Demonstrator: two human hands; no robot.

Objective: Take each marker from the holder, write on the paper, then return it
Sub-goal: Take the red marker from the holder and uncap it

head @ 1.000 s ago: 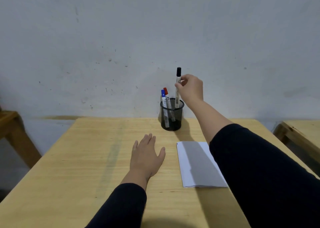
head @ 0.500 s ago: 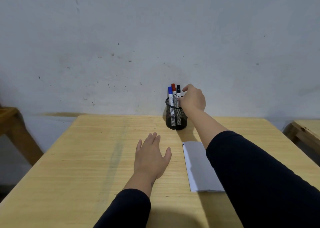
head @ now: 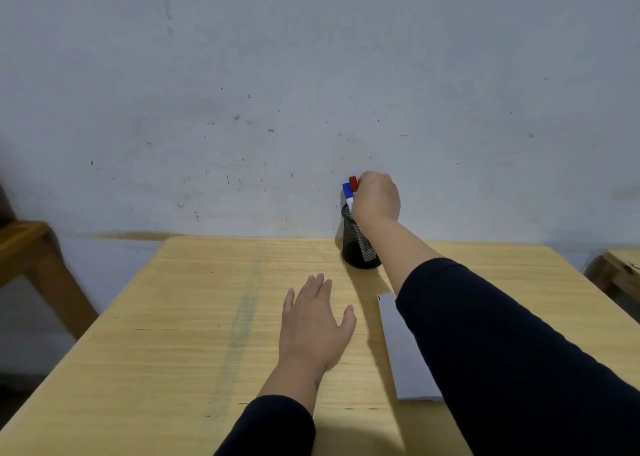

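While both dark sleeves come in from the bottom edge, the pale wood table (head: 156,351) fills the near ground, grain running side to side w/ a faint greenish streak front to back. Left hand (head: 313,327) lies flat on the wood, palm down, fingers loosely spread, holding nothing. Just right of it, white paper (head: 398,345) lies flat, its right part hidden under the right forearm. Farther back, near the table's rear edge, black mesh holder (head: 356,248) stands upright. Right hand (head: 375,197) is over its mouth, fingers curled around the marker tops; red-capped marker (head: 353,183) touches the fingertips, blue-capped marker (head: 346,192) just left of it, both upright in the holder. Whether the fingers actually pinch one, can't tell. Behind: scuffed grey-white wall (head: 242,92) w/ dark specks. Wooden furniture at far left (head: 31,248) & far right (head: 620,265), apart from the table.
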